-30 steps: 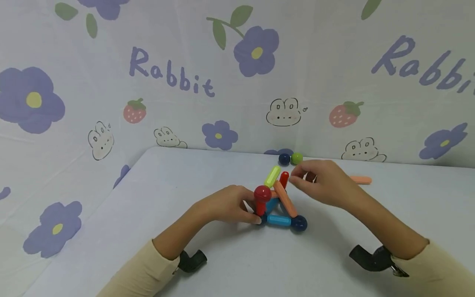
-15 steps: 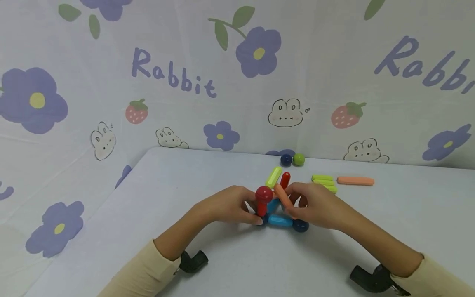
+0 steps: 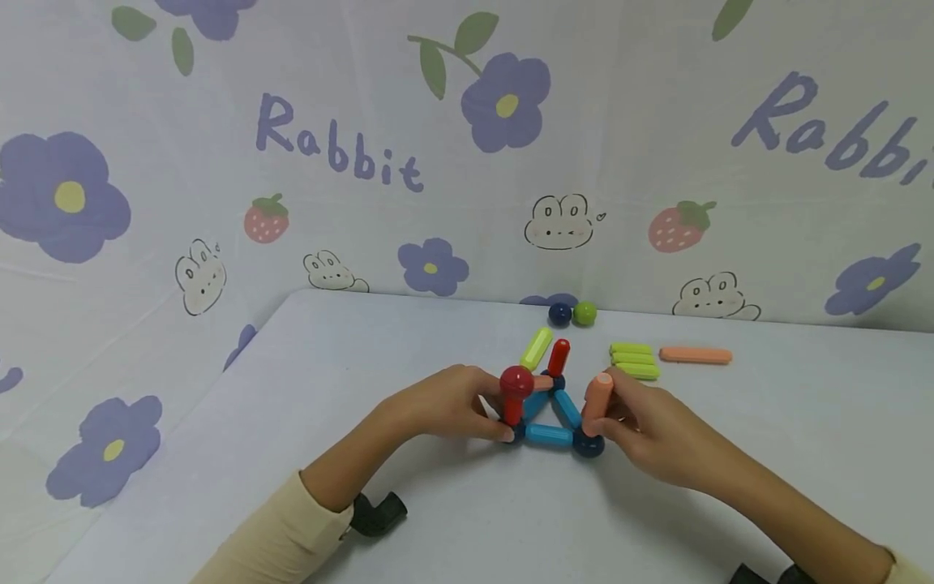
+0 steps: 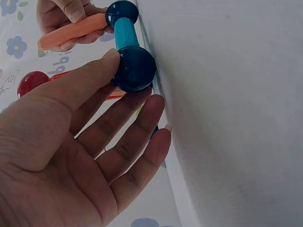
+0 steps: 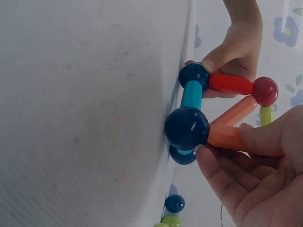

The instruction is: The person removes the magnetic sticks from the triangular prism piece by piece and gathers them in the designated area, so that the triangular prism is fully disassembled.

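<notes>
My right hand [image 3: 652, 427] has its fingers clamped on an orange rod [image 3: 598, 401], which stands nearly upright at the right near corner of the blue triangle [image 3: 549, 435], its lower end at that corner's large navy ball [image 5: 187, 128]. With my left hand [image 3: 448, 405] I pinch the left near corner's dark ball [image 4: 136, 69] between thumb and finger, the remaining fingers apart.

Over that same corner rises a red rod [image 3: 513, 411] capped by a red ball [image 3: 516, 380], hiding some of my left fingertips from above. A tilted red stick [image 3: 559, 358] rises from the triangle's far corner, and a lime rod [image 3: 537, 349] slants away behind the red ball. Beyond the triangle to the right, three yellow-green rods [image 3: 633, 361] lie beside a flat orange stick [image 3: 696, 355]; straight beyond it sit a small navy ball [image 3: 560, 315] and a green ball [image 3: 585, 314] on the table [image 3: 409, 341].

My forearms come in from the triangle's near left and near right, palms turned inward.
</notes>
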Demonstrator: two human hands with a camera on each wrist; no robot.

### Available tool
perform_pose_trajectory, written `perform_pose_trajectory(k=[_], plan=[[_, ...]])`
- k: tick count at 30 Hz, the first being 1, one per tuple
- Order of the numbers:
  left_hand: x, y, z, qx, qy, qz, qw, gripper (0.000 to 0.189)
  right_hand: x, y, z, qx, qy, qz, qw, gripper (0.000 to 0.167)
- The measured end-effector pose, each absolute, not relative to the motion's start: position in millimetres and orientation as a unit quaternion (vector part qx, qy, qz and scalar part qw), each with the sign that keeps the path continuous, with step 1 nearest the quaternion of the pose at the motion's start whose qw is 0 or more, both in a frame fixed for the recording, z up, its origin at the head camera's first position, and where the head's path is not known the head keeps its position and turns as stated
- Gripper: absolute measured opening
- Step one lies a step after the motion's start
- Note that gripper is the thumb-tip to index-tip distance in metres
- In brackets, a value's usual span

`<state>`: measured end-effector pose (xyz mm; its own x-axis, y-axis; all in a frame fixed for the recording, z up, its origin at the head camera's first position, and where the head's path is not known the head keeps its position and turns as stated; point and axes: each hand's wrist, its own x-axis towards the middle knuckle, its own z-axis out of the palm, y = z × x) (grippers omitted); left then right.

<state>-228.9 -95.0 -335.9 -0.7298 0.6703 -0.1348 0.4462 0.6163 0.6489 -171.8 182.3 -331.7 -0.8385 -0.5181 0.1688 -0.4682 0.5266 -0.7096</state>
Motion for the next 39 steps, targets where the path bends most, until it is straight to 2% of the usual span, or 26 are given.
perform_pose_trajectory(k=[10, 17, 24, 39], plan=[[-229.0, -95.5, -335.4, 0.32, 0.879, 0.304, 0.184, 0.031, -173.4, 183.3, -339.5, -0.285, 0.88, -0.38, -0.021, 0.025], [-228.6, -94.7, -335.6, 0.318, 0.879, 0.304, 0.185, 0.029, -177.6, 188.4, -341.1, -0.289, 0.882, -0.371, -0.025, 0.025], [-228.9, -95.1, -335.1, 0.319, 0.879, 0.303, 0.185, 0.029, -180.9, 193.5, -337.1, -0.304, 0.894, -0.323, -0.067, 0.028], [-229.3, -95.4, -337.3, 0.327, 0.874, 0.308, 0.184, 0.027, -187.8, 241.1, -335.3, -0.274, 0.937, -0.209, -0.048, 0.022]])
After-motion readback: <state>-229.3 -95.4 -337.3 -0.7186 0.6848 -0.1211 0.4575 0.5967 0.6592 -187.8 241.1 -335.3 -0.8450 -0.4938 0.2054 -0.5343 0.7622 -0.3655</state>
